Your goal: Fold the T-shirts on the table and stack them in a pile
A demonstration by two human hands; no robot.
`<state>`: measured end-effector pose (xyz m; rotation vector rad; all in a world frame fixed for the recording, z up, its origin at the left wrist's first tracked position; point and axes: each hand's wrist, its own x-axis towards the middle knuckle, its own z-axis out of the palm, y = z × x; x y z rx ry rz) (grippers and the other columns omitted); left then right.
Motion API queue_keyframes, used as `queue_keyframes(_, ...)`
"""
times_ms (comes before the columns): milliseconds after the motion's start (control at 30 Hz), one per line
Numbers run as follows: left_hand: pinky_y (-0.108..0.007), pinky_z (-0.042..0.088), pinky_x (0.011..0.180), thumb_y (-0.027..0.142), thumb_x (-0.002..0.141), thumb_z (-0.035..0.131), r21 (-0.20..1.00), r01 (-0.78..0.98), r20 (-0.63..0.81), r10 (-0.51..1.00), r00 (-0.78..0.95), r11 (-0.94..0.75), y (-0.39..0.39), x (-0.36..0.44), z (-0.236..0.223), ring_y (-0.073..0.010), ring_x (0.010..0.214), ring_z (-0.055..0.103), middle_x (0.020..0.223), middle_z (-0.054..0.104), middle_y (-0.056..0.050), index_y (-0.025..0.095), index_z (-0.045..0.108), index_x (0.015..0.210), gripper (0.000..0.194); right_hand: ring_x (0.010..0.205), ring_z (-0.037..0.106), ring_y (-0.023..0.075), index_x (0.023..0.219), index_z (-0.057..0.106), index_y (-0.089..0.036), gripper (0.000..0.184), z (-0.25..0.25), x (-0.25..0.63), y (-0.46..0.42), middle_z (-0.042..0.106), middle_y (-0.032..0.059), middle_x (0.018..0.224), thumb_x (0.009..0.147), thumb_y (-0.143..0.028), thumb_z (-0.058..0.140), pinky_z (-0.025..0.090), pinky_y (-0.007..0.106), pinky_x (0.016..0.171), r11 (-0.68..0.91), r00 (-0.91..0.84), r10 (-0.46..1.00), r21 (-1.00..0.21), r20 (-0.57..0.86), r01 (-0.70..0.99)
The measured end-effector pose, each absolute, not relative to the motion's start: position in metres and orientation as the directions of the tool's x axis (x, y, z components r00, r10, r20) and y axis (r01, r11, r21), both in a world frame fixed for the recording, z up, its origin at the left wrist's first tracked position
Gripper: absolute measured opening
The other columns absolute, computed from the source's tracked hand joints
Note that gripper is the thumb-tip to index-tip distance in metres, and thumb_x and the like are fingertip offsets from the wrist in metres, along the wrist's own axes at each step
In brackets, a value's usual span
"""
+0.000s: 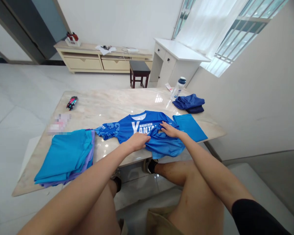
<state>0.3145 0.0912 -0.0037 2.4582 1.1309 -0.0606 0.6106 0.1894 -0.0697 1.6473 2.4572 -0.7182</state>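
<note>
A blue printed T-shirt (127, 127) with white "MARATHON" lettering lies on the table in front of me, collar facing away. Its left sleeve is spread out, while the lower right part is bunched and folded over, hanging past the near edge. My left hand (139, 141) pinches the shirt's fabric near the lower middle. On the right side of the shirt, my right hand (170, 129) has its fingers bent on the gathered cloth, gripping it. Part of the lettering is hidden by the hands and folds.
A stack of folded teal and purple clothes (66, 153) sits on the marble-look table (93, 102) at left. To the right lie a folded blue cloth (189, 127) and a navy garment (189, 102), beside a water bottle (178, 88). A small colourful bundle (72, 102) rests far left.
</note>
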Motion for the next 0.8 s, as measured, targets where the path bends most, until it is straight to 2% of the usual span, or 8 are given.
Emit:
queue_keyframes(200,-0.034,0.048,0.093,0.008,0.084,0.069,0.307,0.801,-0.312,0.741,0.595,-0.514,0.072,0.249,-0.008,-0.0271,0.1,0.073,0.108,0.078,-0.006,0.024,0.073,0.099,0.023,0.171,0.018,0.0305,0.173,0.041,-0.014,0.067,-0.081,0.62,0.201,0.024,0.0158,0.182,0.115,-0.048,0.038,0.019,0.049,0.138,0.32,-0.425,0.846,-0.33,-0.322,0.888)
queue_keyframes(400,-0.026,0.049,0.083,0.01,0.087,0.071,0.486,0.712,-0.435,0.566,0.7,-0.507,0.049,0.236,-0.004,-0.0217,0.101,0.075,0.113,0.081,0.001,0.031,0.081,0.104,0.028,0.17,0.018,0.0386,0.173,0.043,-0.019,0.075,-0.091,0.628,0.207,0.026,0.0126,0.182,0.111,-0.06,0.041,0.017,0.058,0.138,0.346,-0.46,0.826,-0.352,-0.325,0.87)
queue_keyframes(467,-0.026,0.049,0.083,0.016,0.092,0.072,0.507,0.708,-0.463,0.537,0.705,-0.492,0.05,0.236,-0.003,-0.0208,0.099,0.076,0.109,0.083,0.002,0.033,0.084,0.105,0.025,0.169,0.02,0.0388,0.172,0.045,-0.019,0.076,-0.09,0.631,0.206,0.028,0.0126,0.182,0.109,-0.062,0.046,0.018,0.057,0.138,0.364,-0.48,0.82,-0.365,-0.31,0.857)
queue_keyframes(533,-0.027,0.051,0.083,0.029,0.096,0.073,0.498,0.743,-0.437,0.611,0.66,-0.447,0.057,0.233,-0.007,-0.0222,0.097,0.077,0.107,0.084,0.0,0.032,0.084,0.112,0.019,0.169,0.024,0.0372,0.167,0.052,-0.019,0.07,-0.088,0.635,0.205,0.033,0.0136,0.18,0.11,-0.059,0.047,0.02,0.054,0.138,0.378,-0.496,0.821,-0.379,-0.285,0.844)
queue_keyframes(567,-0.028,0.053,0.083,0.035,0.098,0.071,0.499,0.764,-0.398,0.676,0.621,-0.408,0.062,0.23,-0.011,-0.0233,0.098,0.077,0.109,0.084,-0.003,0.031,0.082,0.119,0.024,0.168,0.027,0.0363,0.164,0.056,-0.018,0.066,-0.087,0.638,0.205,0.037,0.0146,0.179,0.111,-0.056,0.046,0.023,0.054,0.138,0.381,-0.496,0.824,-0.382,-0.272,0.842)
queue_keyframes(633,-0.031,0.056,0.09,0.042,0.101,0.066,0.506,0.805,-0.298,0.813,0.501,-0.31,0.075,0.224,-0.022,-0.0262,0.107,0.077,0.121,0.081,-0.008,0.026,0.073,0.139,0.041,0.167,0.03,0.0364,0.159,0.061,-0.015,0.061,-0.086,0.644,0.205,0.041,0.0179,0.176,0.112,-0.051,0.045,0.026,0.054,0.137,0.37,-0.472,0.848,-0.366,-0.243,0.854)
queue_keyframes(700,-0.037,0.055,0.105,0.044,0.102,0.063,0.47,0.853,-0.233,0.9,0.369,-0.228,0.087,0.219,-0.035,-0.0306,0.126,0.072,0.141,0.074,-0.015,0.019,0.06,0.155,0.058,0.167,0.03,0.0378,0.16,0.059,-0.011,0.062,-0.087,0.648,0.205,0.042,0.0216,0.174,0.111,-0.048,0.047,0.027,0.056,0.136,0.352,-0.429,0.88,-0.326,-0.204,0.877)
queue_keyframes(800,-0.052,0.036,0.13,0.05,0.103,0.061,0.326,0.932,-0.25,0.937,0.245,-0.157,0.098,0.219,-0.053,-0.039,0.158,0.046,0.169,0.049,-0.025,0.012,0.045,0.167,0.076,0.168,0.028,0.0386,0.168,0.047,-0.01,0.069,-0.09,0.643,0.202,0.036,0.0221,0.177,0.111,-0.048,0.048,0.026,0.058,0.136,0.365,-0.415,0.898,-0.28,-0.145,0.888)
